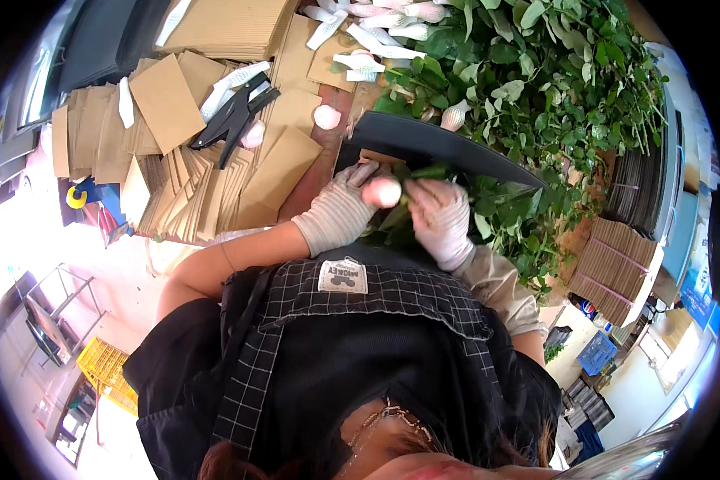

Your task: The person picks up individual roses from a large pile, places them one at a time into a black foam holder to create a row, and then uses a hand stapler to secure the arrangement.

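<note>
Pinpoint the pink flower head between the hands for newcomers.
Find the dark curved panel beside the green leaves. Just below it in view, left hand and right hand flank the pink flower head. Other pink blooms lie farther up; only this one sits between hands.

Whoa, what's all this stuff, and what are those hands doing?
A person in pale gloves is handling a pale pink flower. The left hand is right beside the flower's head, and the right hand is on its other side, near green leaves; I can't tell exactly which fingers grip it. A curved black panel stands just beyond. Brown cardboard lies to the left, and leafy stems are heaped to the right.
</note>
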